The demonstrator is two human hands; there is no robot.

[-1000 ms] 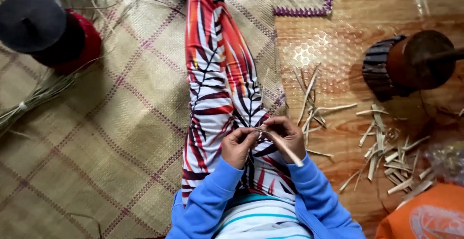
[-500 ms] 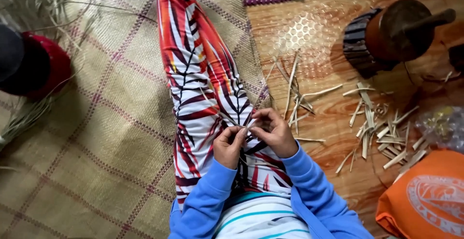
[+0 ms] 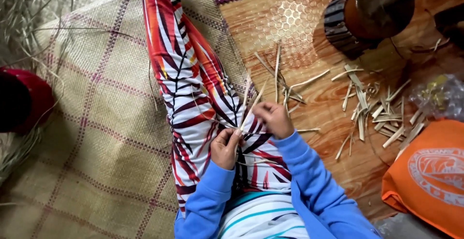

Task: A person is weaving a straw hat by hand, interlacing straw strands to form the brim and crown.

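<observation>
Best done keeping the left hand (image 3: 226,147) pinched low on the pale reed strip (image 3: 247,108) over the patterned lap (image 3: 203,108), right hand (image 3: 273,119) gripping just above, peeling slowly, evenly, away from both thumbs.

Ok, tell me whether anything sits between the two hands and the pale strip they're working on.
Nothing visible does. The left hand pinches the strip at its lower end, and the right hand touches it higher up, over the patterned trouser leg.
</observation>
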